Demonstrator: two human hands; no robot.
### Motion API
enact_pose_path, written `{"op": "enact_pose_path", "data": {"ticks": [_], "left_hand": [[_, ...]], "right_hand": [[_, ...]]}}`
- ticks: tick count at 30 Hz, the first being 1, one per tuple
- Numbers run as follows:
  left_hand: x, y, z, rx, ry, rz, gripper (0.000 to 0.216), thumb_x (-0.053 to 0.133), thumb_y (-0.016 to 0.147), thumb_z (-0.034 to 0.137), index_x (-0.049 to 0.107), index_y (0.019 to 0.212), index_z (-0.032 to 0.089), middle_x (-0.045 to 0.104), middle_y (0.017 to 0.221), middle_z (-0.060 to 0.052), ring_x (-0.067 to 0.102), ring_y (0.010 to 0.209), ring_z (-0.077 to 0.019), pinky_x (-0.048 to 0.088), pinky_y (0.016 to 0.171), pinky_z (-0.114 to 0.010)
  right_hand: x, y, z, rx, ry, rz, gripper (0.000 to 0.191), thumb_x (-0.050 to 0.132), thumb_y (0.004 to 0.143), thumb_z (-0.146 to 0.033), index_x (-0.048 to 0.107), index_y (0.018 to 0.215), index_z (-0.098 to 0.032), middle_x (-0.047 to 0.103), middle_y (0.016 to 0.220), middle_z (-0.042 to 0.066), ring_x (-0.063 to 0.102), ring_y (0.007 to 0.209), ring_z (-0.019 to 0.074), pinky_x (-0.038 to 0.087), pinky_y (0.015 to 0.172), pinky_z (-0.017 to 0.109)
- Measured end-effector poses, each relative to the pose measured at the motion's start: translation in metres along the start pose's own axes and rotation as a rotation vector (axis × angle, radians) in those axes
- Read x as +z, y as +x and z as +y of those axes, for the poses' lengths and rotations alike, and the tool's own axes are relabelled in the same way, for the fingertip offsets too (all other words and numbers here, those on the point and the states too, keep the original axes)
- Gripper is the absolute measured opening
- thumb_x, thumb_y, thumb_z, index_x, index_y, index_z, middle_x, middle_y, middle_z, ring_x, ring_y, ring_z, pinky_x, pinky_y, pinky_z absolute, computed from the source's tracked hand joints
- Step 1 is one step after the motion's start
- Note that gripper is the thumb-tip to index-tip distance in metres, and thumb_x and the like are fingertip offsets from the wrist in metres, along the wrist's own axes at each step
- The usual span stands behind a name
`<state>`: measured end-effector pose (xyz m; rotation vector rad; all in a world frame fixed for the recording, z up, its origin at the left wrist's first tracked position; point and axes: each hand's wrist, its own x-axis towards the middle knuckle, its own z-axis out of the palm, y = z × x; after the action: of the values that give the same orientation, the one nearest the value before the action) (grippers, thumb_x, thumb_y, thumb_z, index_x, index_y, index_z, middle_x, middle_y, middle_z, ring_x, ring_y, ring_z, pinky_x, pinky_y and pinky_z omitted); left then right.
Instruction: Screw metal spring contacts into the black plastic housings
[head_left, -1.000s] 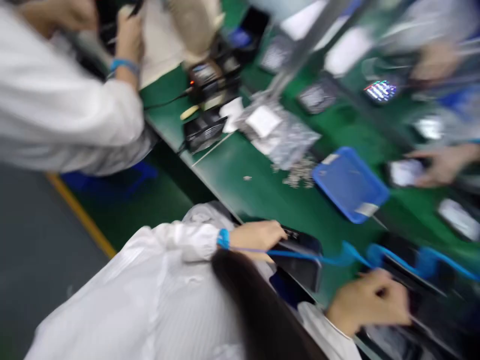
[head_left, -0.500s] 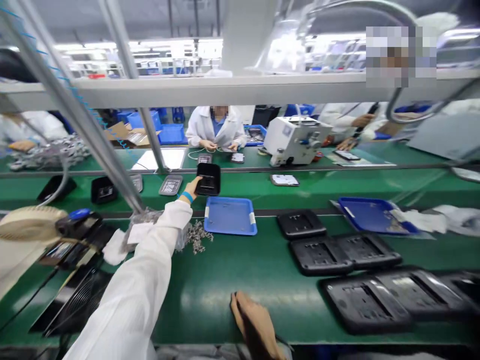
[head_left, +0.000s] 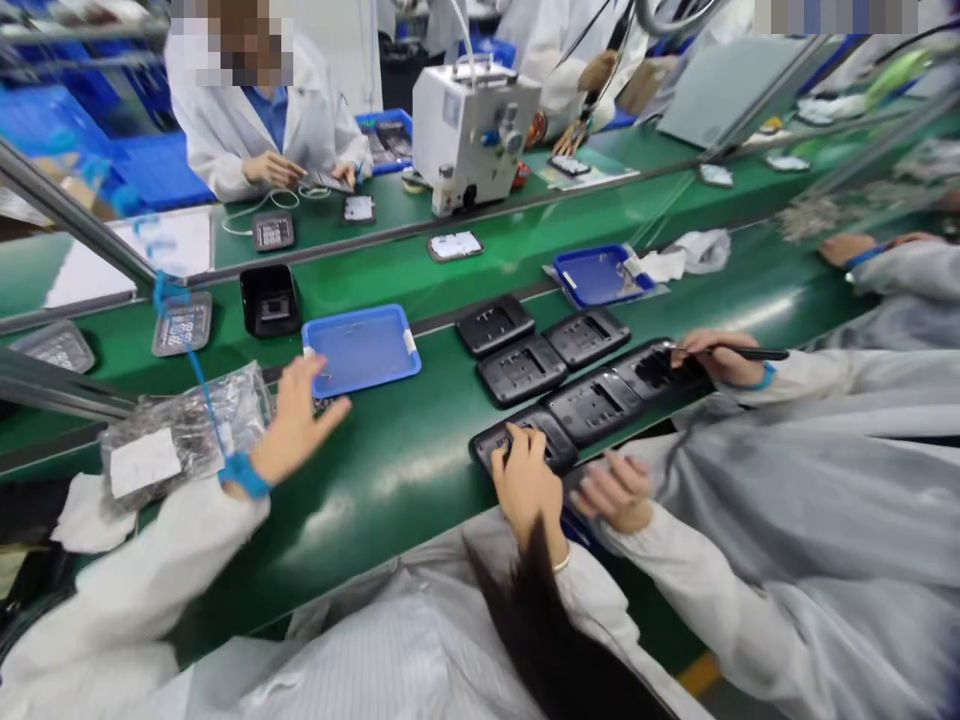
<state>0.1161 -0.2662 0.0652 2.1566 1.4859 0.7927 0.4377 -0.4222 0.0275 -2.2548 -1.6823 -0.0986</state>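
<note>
My left hand [head_left: 296, 425] is empty, its fingers spread above the bench beside a blue tray [head_left: 364, 350]. A black plastic housing [head_left: 270, 302] stands on the green ledge behind the tray. To the right, my right hand [head_left: 529, 480] has its fingers curled over the near end of another black plastic housing [head_left: 487, 437] and grips it. More housings [head_left: 592, 405] lie face up in rows beyond it. Part of my right wrist is covered by dark hair.
At right, a co-worker's hand [head_left: 731, 358] holds a thin black tool over a housing; their other hand [head_left: 616, 490] is close to mine. A plastic bag of parts [head_left: 202, 410] lies at left. A second blue tray [head_left: 600, 275] and a white machine [head_left: 472, 135] are farther back.
My left hand has let go of a black housing, now on the ledge, and drawn back. My right hand has moved from the bench onto another housing. The view has swung right.
</note>
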Motion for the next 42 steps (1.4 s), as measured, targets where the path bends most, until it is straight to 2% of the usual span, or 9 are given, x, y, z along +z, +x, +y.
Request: {"op": "enact_pose_path", "data": {"ticks": [4,8,13,18,22,30,35,38,42], "left_hand": [[0.044,-0.14,0.036,0.01,-0.051,-0.241,0.057,0.05,0.094,0.048,0.031,0.144,0.029,0.034,0.153,-0.01,0.03,0.147,-0.0289,0.034,0.119,-0.053],[0.076,-0.196,0.027,-0.223,-0.076,-0.117,0.06,0.043,0.097,0.043,0.021,0.15,0.023,0.03,0.155,-0.017,0.025,0.149,-0.0317,0.032,0.118,-0.058],[0.064,-0.189,-0.004,-0.254,0.028,-0.037,0.063,0.048,0.095,0.044,0.027,0.15,0.023,0.039,0.152,-0.015,0.021,0.15,-0.0345,0.023,0.12,-0.063],[0.054,-0.169,-0.01,-0.11,-0.003,-0.172,0.056,0.045,0.097,0.037,0.032,0.148,0.021,0.035,0.156,-0.014,0.02,0.151,-0.0303,0.024,0.122,-0.056],[0.056,-0.148,-0.012,-0.002,0.001,-0.252,0.052,0.049,0.095,0.032,0.037,0.146,0.024,0.041,0.153,-0.011,0.024,0.15,-0.027,0.027,0.122,-0.052],[0.05,-0.126,0.002,-0.084,-0.226,0.018,0.045,0.054,0.094,0.038,0.051,0.138,0.028,0.051,0.145,-0.009,0.041,0.142,-0.0266,0.038,0.118,-0.05],[0.053,-0.124,0.031,-0.339,-0.741,0.231,0.038,0.065,0.083,0.048,0.071,0.108,0.019,0.073,0.106,-0.01,0.073,0.094,-0.0221,0.061,0.082,-0.031],[0.056,-0.124,0.043,-0.383,-0.847,0.253,0.025,0.078,0.068,0.041,0.074,0.078,0.018,0.074,0.081,-0.005,0.071,0.067,-0.0175,0.059,0.059,-0.022],[0.058,-0.128,0.045,-0.39,-1.03,0.214,0.022,0.082,0.06,0.034,0.067,0.058,0.018,0.064,0.056,0.0,0.061,0.047,-0.0135,0.052,0.046,-0.02]], "right_hand": [[0.018,-0.034,-0.05,-0.036,0.001,-0.234,0.032,0.033,0.092,-0.02,0.063,0.102,-0.013,0.065,0.093,0.014,0.059,0.052,0.015,0.039,0.042,0.025],[-0.003,-0.047,-0.09,-0.46,0.245,-0.461,0.018,0.055,0.086,-0.023,0.069,0.098,-0.023,0.071,0.096,0.001,0.066,0.073,0.0117,0.051,0.06,0.018],[-0.007,0.042,-0.125,-0.488,0.26,-0.395,0.033,0.036,0.1,-0.027,0.062,0.12,-0.023,0.066,0.119,0.003,0.063,0.104,0.0133,0.049,0.089,0.025],[0.042,0.149,-0.137,-0.697,-0.096,-0.432,0.03,0.038,0.098,-0.018,0.063,0.113,-0.014,0.064,0.115,0.014,0.065,0.088,0.0159,0.044,0.074,0.027],[0.061,0.172,-0.147,-0.856,-0.084,-0.484,0.015,0.05,0.091,-0.009,0.065,0.093,-0.01,0.069,0.094,0.007,0.063,0.078,0.0084,0.041,0.071,0.02],[0.009,0.114,-0.164,-0.739,0.042,-0.345,0.027,0.033,0.093,-0.009,0.058,0.105,-0.011,0.069,0.088,0.006,0.065,0.075,0.007,0.045,0.072,0.019],[-0.019,0.028,-0.157,-0.668,0.551,-0.465,0.014,0.04,0.098,-0.023,0.054,0.101,-0.021,0.069,0.084,-0.002,0.065,0.071,0.0083,0.045,0.063,0.017],[-0.023,-0.003,-0.148,-0.488,0.957,-0.521,0.019,0.04,0.099,-0.03,0.056,0.099,-0.019,0.068,0.083,0.0,0.064,0.072,0.0095,0.046,0.066,0.019],[-0.024,-0.014,-0.136,-0.474,0.988,-0.549,0.02,0.041,0.097,-0.031,0.057,0.097,-0.019,0.067,0.08,0.001,0.062,0.072,0.0108,0.045,0.069,0.021]]}}
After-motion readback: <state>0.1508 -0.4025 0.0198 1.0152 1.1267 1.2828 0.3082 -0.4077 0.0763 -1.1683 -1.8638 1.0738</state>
